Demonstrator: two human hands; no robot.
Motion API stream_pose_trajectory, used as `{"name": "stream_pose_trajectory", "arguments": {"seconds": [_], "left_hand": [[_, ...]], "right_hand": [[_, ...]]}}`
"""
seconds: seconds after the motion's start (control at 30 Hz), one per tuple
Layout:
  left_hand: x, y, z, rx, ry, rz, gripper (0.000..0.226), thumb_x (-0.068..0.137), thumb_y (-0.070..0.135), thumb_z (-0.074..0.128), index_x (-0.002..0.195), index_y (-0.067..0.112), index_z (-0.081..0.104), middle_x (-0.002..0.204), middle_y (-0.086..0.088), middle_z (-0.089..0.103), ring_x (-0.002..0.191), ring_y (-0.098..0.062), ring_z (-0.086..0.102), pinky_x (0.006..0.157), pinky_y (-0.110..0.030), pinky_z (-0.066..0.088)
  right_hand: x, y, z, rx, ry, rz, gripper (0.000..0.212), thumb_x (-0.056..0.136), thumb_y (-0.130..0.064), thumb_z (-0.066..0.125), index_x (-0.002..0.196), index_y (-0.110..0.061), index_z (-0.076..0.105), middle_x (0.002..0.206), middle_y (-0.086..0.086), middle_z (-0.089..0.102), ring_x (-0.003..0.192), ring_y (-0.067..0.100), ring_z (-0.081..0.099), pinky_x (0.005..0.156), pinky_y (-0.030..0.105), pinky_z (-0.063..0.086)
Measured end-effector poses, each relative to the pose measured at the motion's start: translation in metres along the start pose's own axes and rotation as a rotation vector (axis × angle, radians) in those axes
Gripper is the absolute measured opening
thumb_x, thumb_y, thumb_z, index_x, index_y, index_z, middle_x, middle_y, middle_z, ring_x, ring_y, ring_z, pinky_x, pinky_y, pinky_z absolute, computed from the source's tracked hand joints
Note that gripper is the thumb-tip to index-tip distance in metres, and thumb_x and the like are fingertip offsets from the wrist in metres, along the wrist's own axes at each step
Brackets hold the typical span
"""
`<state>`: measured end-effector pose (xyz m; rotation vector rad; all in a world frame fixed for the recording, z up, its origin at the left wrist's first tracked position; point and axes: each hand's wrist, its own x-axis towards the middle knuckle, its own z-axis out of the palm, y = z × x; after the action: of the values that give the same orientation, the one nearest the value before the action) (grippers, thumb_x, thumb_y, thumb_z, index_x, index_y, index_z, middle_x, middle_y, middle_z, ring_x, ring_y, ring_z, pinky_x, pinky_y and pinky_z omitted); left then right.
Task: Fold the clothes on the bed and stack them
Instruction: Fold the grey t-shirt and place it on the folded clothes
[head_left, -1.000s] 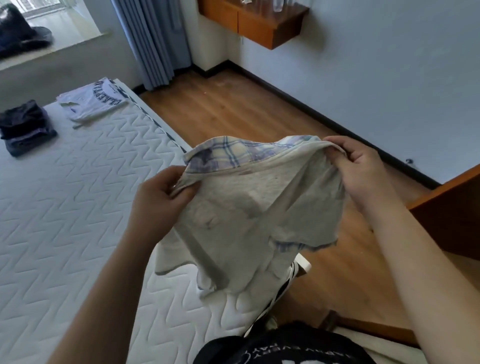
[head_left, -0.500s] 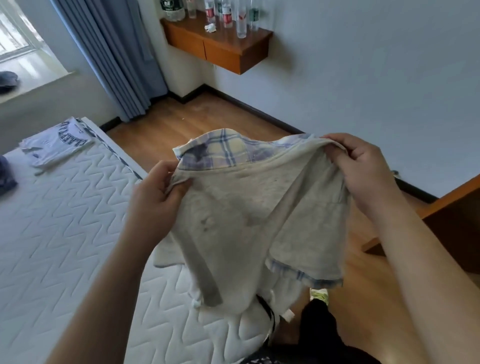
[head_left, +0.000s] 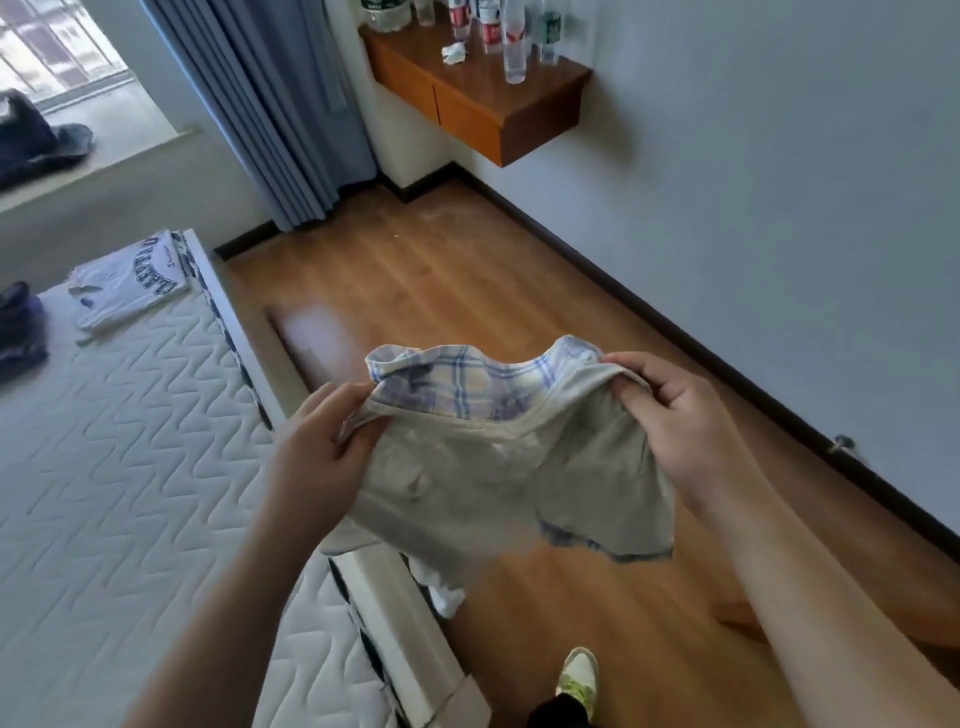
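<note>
Both hands hold a small garment (head_left: 498, 467) up in the air, off the mattress (head_left: 130, 467) and just past its right edge, partly over the wood floor (head_left: 467, 270). It's grey w/ a blue-yellow plaid lining showing at the top opening, prob. shorts held by the waistband, though I can't be sure. Left hand (head_left: 317, 452) pinches the left end of that band, thumb on the near side, fingers curled behind the cloth. Right hand (head_left: 670, 415) grips the right end, fingers bunched over the hem. The rest hangs loose below, one lower corner trailing near the mattress edge. Already on the bed: a folded white tee w/ dark lettering (head_left: 130, 280) at the far right corner, and a dark folded pile (head_left: 18, 322) just left of it, cut off by the frame. Judgement: step in hand is straightening the piece before the fold. To do it well, pull the band taut between the hands so the sides line up, give a short shake to drop the legs flat, then lay it on the mattress, not mid-air, smooth it, and fold in half. Watch the plaid lining; it looks partly turned out, so tuck it in first or the fold will be lumpy. Then it goes w/ the folded pieces at the far end.
</note>
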<state>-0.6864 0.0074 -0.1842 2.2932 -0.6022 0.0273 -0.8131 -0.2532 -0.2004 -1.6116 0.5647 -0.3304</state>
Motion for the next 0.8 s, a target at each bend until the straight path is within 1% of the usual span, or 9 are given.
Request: {"name": "stream_pose_trajectory", "arguments": {"seconds": [0.07, 0.17, 0.27, 0.37, 0.47, 0.57, 0.67, 0.73, 0.8], "left_hand": [[0.011, 0.001, 0.014, 0.084, 0.005, 0.034, 0.028, 0.086, 0.009, 0.052, 0.110, 0.015, 0.066, 0.089, 0.012, 0.056, 0.077, 0.004, 0.049, 0.069, -0.003, 0.036], [0.020, 0.003, 0.027, 0.165, -0.011, -0.015, 0.032, 0.089, 0.005, 0.048, 0.113, 0.024, 0.057, 0.089, 0.015, 0.056, 0.076, 0.000, 0.044, 0.063, -0.020, 0.038], [0.028, 0.000, 0.035, 0.104, -0.005, -0.026, 0.033, 0.088, -0.003, 0.057, 0.101, 0.027, 0.062, 0.073, 0.024, 0.060, 0.071, 0.008, 0.051, 0.064, -0.004, 0.037], [0.036, -0.005, 0.034, 0.031, 0.007, -0.115, 0.042, 0.088, 0.006, 0.063, 0.091, 0.047, 0.055, 0.087, 0.025, 0.062, 0.079, 0.006, 0.057, 0.063, -0.008, 0.039], [0.042, -0.012, 0.027, -0.015, 0.038, -0.169, 0.042, 0.086, 0.007, 0.065, 0.091, 0.048, 0.056, 0.084, 0.024, 0.064, 0.079, 0.001, 0.059, 0.063, -0.010, 0.040], [0.050, -0.029, 0.009, -0.014, 0.062, -0.253, 0.036, 0.083, 0.016, 0.070, 0.088, 0.049, 0.056, 0.079, 0.032, 0.064, 0.076, 0.009, 0.059, 0.060, -0.009, 0.040], [0.062, -0.054, -0.008, 0.020, 0.066, -0.298, 0.026, 0.085, 0.023, 0.071, 0.081, 0.045, 0.057, 0.078, 0.030, 0.064, 0.074, 0.009, 0.058, 0.058, -0.011, 0.039], [0.072, -0.074, -0.021, 0.021, 0.107, -0.320, 0.028, 0.087, 0.021, 0.069, 0.078, 0.045, 0.056, 0.076, 0.029, 0.062, 0.074, 0.010, 0.057, 0.060, -0.008, 0.038], [0.084, -0.092, -0.033, 0.020, 0.156, -0.315, 0.032, 0.089, 0.017, 0.066, 0.081, 0.047, 0.055, 0.076, 0.029, 0.061, 0.073, 0.012, 0.056, 0.061, -0.006, 0.037]], "right_hand": [[0.015, 0.001, -0.012, 0.012, -0.006, 0.022, 0.020, 0.098, -0.019, 0.057, 0.101, -0.030, 0.073, 0.102, -0.011, 0.074, 0.100, 0.010, 0.068, 0.091, 0.034, 0.052], [0.035, 0.002, -0.021, 0.016, -0.032, 0.039, 0.022, 0.098, -0.019, 0.058, 0.099, -0.034, 0.074, 0.102, -0.012, 0.074, 0.100, 0.008, 0.068, 0.091, 0.033, 0.052], [0.055, 0.003, -0.024, -0.005, -0.066, 0.032, 0.021, 0.098, -0.018, 0.057, 0.103, -0.032, 0.073, 0.102, -0.014, 0.074, 0.099, 0.005, 0.068, 0.090, 0.030, 0.052], [0.073, 0.006, -0.018, -0.004, -0.082, 0.031, 0.022, 0.098, -0.016, 0.056, 0.103, -0.030, 0.073, 0.103, -0.014, 0.073, 0.100, 0.005, 0.067, 0.091, 0.030, 0.051], [0.092, 0.006, -0.002, 0.012, -0.106, 0.033, 0.026, 0.099, -0.014, 0.056, 0.098, -0.033, 0.074, 0.103, -0.013, 0.074, 0.100, 0.006, 0.067, 0.091, 0.032, 0.051], [0.114, 0.000, 0.028, -0.001, -0.205, 0.030, 0.026, 0.099, -0.016, 0.057, 0.096, -0.034, 0.075, 0.103, -0.009, 0.074, 0.101, 0.010, 0.068, 0.089, 0.033, 0.051], [0.139, -0.009, 0.060, -0.024, -0.323, 0.025, 0.023, 0.098, -0.015, 0.058, 0.096, -0.030, 0.075, 0.101, -0.007, 0.075, 0.097, 0.010, 0.069, 0.084, 0.027, 0.051], [0.159, -0.018, 0.085, -0.036, -0.377, 0.034, 0.024, 0.097, -0.015, 0.058, 0.094, -0.030, 0.076, 0.099, -0.007, 0.075, 0.095, 0.009, 0.069, 0.081, 0.024, 0.051], [0.181, -0.025, 0.110, -0.045, -0.402, 0.031, 0.024, 0.098, -0.016, 0.058, 0.094, -0.031, 0.076, 0.101, -0.005, 0.075, 0.097, 0.011, 0.069, 0.085, 0.030, 0.053]]}}
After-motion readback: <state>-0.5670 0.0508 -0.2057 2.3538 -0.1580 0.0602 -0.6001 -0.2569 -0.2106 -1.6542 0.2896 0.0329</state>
